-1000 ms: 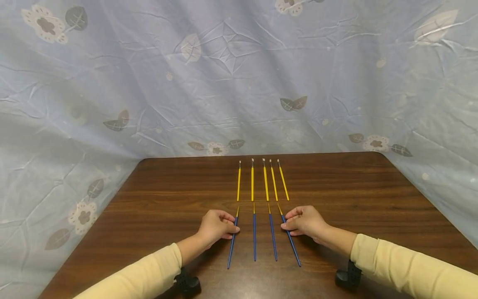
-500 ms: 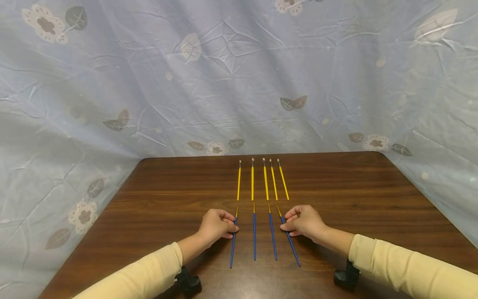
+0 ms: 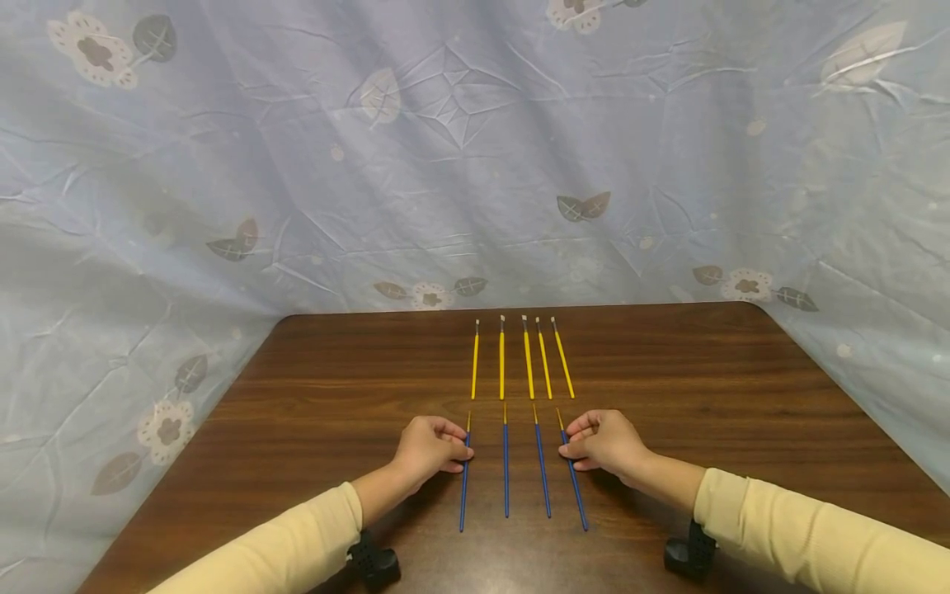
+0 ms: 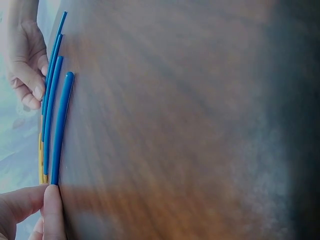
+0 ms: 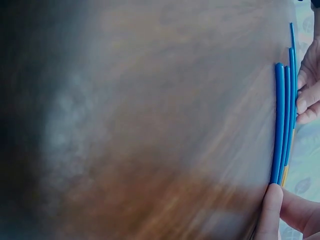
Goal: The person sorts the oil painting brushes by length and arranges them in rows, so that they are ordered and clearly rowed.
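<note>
Several thin blue paintbrushes lie in a row on the table, tips away from me. My left hand (image 3: 433,445) pinches the leftmost blue paintbrush (image 3: 463,499) near its upper part, between thumb and fingers. On the other side, my right hand (image 3: 609,440) pinches the rightmost blue paintbrush (image 3: 576,495) in the same way. Between the hands lie two untouched ones, a left middle paintbrush (image 3: 506,470) and a right middle paintbrush (image 3: 542,470). In the left wrist view the held brush's handle (image 4: 62,125) is nearest; the right wrist view shows the other held handle (image 5: 279,120).
Beyond the blue row, several yellow paintbrushes (image 3: 501,367) with pale bristles form a second row near the far edge. The brown wooden table (image 3: 334,371) meets a patterned grey-blue cloth (image 3: 475,206) behind and at the sides.
The left brush's lower end has swung right and its tip slightly left. The right brush's lower end has swung left, its tip a little right. Both stand straighter; the hands have barely moved.
</note>
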A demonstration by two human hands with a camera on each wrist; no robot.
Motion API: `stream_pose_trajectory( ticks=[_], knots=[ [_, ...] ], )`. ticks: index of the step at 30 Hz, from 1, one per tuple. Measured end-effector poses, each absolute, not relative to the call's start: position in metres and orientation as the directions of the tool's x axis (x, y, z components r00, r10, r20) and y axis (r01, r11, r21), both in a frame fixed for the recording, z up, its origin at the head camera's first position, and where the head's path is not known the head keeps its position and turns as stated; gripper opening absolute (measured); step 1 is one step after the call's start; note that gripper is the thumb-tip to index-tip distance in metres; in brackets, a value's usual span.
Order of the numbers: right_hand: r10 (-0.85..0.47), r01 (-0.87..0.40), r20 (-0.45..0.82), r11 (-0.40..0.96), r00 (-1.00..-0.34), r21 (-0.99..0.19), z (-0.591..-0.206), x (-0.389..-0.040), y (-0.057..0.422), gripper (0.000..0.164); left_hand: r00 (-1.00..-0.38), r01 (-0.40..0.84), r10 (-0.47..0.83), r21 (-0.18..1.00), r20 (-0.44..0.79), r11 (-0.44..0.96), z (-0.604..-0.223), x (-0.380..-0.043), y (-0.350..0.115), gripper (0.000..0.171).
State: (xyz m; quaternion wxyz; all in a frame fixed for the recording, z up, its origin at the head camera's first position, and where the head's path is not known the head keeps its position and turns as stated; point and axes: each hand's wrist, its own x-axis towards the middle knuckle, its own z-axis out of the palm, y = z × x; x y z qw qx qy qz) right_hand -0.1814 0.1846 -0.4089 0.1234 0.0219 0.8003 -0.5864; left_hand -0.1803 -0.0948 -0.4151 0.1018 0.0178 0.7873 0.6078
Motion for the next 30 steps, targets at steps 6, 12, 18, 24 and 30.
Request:
stream_pose_trajectory(
  ticks=[6, 12, 18, 24, 30],
  knots=[
    [-0.116, 0.184, -0.226, 0.292, -0.967, -0.939, -0.410, -0.182, 0.185, 0.028, -0.980, -0.084, 0.154, 0.960, -0.129, 0.267, -0.416, -0.181, -0.096, 0.024],
    [-0.121, 0.196, -0.236, 0.275, -0.964, -0.941, -0.409, -0.183, 0.185, 0.028, -0.978, -0.097, 0.153, 0.959, -0.141, 0.267, -0.415, -0.182, -0.097, 0.023],
    [-0.116, 0.217, -0.255, 0.267, -0.960, -0.939, -0.409, -0.184, 0.186, 0.027, -0.972, -0.124, 0.163, 0.960, -0.168, 0.250, -0.413, -0.182, -0.097, 0.024],
    [-0.127, 0.248, -0.286, 0.250, -0.950, -0.936, -0.403, -0.183, 0.187, 0.029, -0.970, -0.133, 0.168, 0.961, -0.176, 0.241, -0.410, -0.182, -0.099, 0.027],
    [-0.174, 0.233, -0.274, 0.223, -0.946, -0.947, -0.394, -0.187, 0.191, 0.032, -0.970, -0.124, 0.183, 0.971, -0.163, 0.204, -0.403, -0.188, -0.102, 0.029]
  ],
)
